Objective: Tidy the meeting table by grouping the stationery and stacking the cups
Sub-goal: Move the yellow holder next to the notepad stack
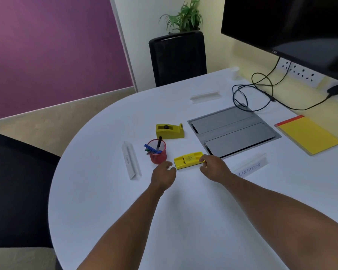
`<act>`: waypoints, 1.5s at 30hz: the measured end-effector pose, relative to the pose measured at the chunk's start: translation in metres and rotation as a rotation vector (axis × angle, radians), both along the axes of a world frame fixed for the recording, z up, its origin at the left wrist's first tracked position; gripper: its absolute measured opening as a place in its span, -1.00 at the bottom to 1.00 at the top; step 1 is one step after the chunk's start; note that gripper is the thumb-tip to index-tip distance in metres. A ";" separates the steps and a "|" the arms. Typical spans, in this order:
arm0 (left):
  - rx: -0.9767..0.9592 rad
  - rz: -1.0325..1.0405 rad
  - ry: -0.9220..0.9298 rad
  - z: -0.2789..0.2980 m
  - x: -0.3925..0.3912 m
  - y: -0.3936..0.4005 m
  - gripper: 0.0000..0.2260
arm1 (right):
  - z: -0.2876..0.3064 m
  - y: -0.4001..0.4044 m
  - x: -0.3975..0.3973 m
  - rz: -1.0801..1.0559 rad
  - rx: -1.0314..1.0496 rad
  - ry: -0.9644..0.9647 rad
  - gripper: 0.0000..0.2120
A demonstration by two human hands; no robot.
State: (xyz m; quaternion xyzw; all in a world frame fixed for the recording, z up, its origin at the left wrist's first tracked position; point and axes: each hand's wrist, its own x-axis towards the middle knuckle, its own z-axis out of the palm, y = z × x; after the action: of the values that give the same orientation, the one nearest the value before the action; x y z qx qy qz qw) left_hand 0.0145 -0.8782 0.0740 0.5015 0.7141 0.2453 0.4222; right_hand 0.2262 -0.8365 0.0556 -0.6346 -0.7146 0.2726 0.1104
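A white, round-ended counter (105, 201) fills the centre and lower right of the frame. Near its middle stand a red mesh pen cup (157, 152) holding pens, a yellow tape dispenser (169, 130) just above it, and a flat yellow case (188, 160) to the cup's right. A folded white name card (131, 160) lies left of the cup; a second, lettered one (250, 165) lies right of the case; a third (205, 96) sits higher up. A grey flap panel (233, 131) is set in the counter at centre right, with a yellow notepad (308, 135) at the right edge, black cables (242, 94) coiled above the panel, and a white cup (235, 73) at the upper far edge.
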 end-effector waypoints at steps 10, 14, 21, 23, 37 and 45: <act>-0.103 0.036 0.026 -0.034 0.031 0.042 -0.61 | -0.044 0.053 0.015 -0.067 -0.137 0.049 -0.53; -0.128 0.063 0.037 -0.047 0.039 0.054 -0.55 | -0.056 0.070 0.012 -0.146 -0.162 0.093 -0.63; -0.189 0.100 0.043 -0.070 0.046 0.070 -0.47 | -0.080 0.084 0.011 -0.233 -0.232 0.142 -0.70; -0.204 0.163 -0.048 -0.073 0.049 0.072 -0.49 | -0.082 0.085 0.013 -0.240 -0.240 0.170 -0.77; -0.251 0.420 -0.289 -0.044 0.037 0.027 -0.46 | -0.053 0.046 0.016 -0.370 -0.186 0.379 -0.75; -0.088 0.355 -0.345 -0.002 0.011 -0.028 -0.81 | -0.010 -0.015 -0.002 -0.438 -0.112 0.507 -0.78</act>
State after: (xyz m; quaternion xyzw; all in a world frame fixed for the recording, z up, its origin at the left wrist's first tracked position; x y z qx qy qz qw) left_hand 0.0252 -0.9060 0.0722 0.3002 0.7185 0.3662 0.5095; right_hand 0.2243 -0.8518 0.0455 -0.6902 -0.4953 0.4301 0.3055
